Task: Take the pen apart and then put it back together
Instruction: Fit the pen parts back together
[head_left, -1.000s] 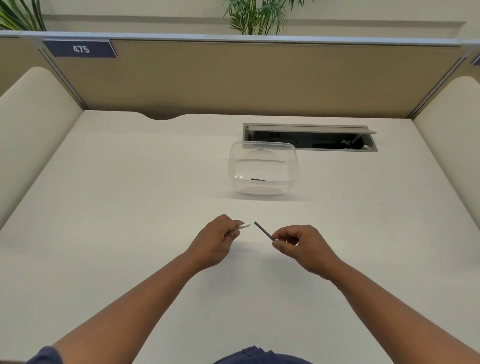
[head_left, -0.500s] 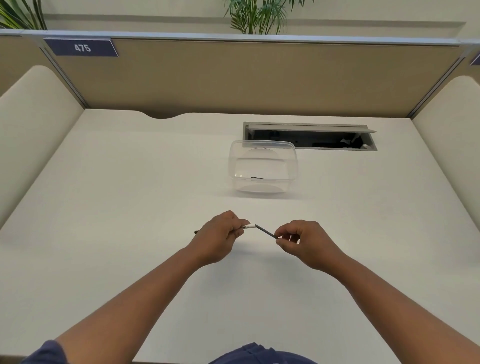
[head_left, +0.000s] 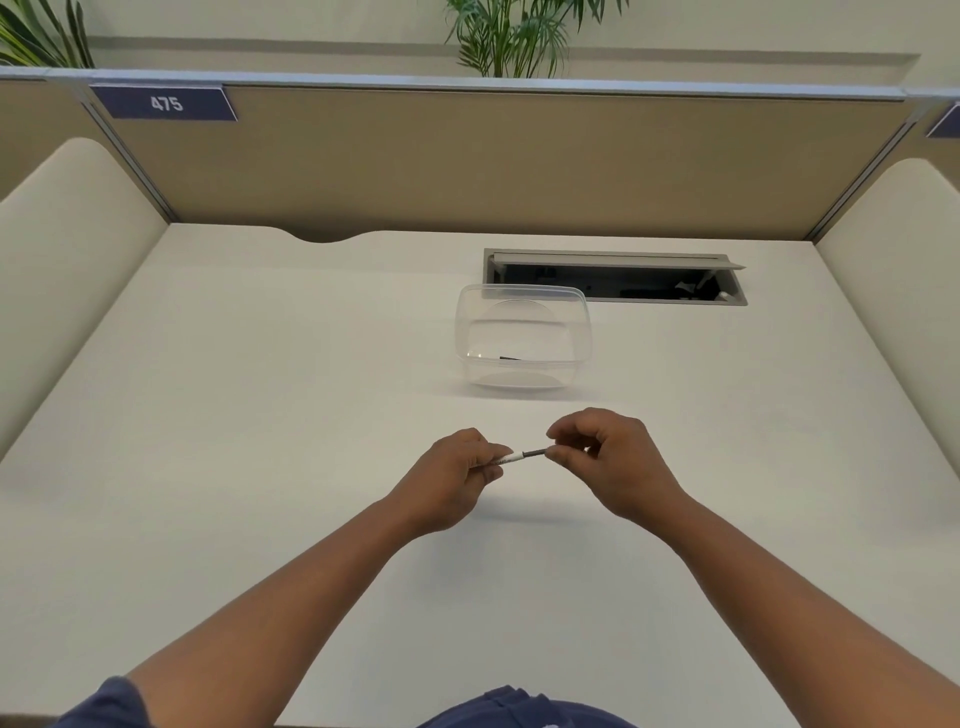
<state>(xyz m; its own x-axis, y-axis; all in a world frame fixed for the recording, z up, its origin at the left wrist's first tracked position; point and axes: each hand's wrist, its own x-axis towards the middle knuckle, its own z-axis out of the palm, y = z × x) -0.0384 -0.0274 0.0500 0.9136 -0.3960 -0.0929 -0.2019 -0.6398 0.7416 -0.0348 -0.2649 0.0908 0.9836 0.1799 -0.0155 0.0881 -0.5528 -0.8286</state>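
Worktop (head_left: 260, 415): matt off-white, smooth, laminate look. Tub (head_left: 523, 338): clear glossy plastic, thin walls. Pen (head_left: 522, 456): white smooth plastic barrel, dark matt insert. Partition (head_left: 493, 166): tan cloth-like panel with a brushed metal top rail. Cable hatch (head_left: 613, 257): grey matt metal frame. Sleeves (head_left: 109, 701): navy cloth.

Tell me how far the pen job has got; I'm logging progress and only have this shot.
Done: the pen has been taken apart, since a small dark piece lies in the clear container. In hand: the left hand grips the white barrel while the right hand feeds the dark refill into it. Left: seating the refill and refitting the piece from the container.
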